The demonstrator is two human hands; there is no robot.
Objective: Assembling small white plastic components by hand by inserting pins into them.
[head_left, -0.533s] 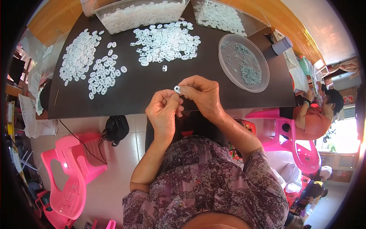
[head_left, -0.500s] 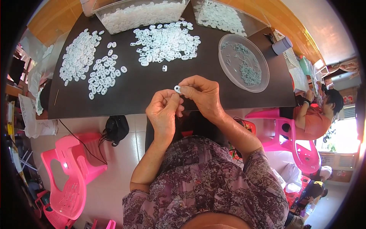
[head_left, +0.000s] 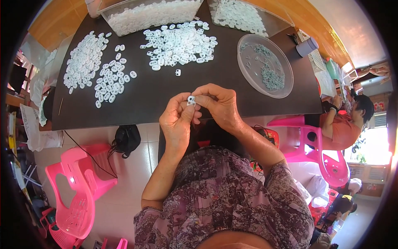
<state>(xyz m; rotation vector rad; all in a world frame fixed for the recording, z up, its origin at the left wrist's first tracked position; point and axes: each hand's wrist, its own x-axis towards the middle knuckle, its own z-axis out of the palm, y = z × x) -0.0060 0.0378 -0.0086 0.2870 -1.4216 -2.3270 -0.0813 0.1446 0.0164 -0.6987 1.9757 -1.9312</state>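
Observation:
Just past the table's near edge, a small white plastic piece with holes (head_left: pixel 191 99) is held up between both hands. My left hand (head_left: pixel 175 119) pinches its lower end between thumb and fingers. Thumb and forefinger of my right hand (head_left: pixel 224 106) close on its right side; whether something smaller is in that pinch, I cannot make out. Beyond the hands, one similar loose piece (head_left: pixel 178 72) lies in front of a broad heap of white pieces (head_left: pixel 182 45). To the right, a round clear tray (head_left: pixel 253 81) holds many small grey-green metal parts (head_left: pixel 273 79).
Two more piles, a large one (head_left: pixel 84 60) and a smaller one (head_left: pixel 110 83), lie at left on the dark table (head_left: pixel 145 95). Clear bins (head_left: pixel 118 30) of white pieces stand at the back. A lidded container (head_left: pixel 306 47) is far right. Pink chairs (head_left: pixel 74 191) and a seated person (head_left: pixel 346 124) flank the table.
The white piece has turned in my fingers and now shows more of its holed face. My right hand has shifted slightly left; my left hand stays nearly in place.

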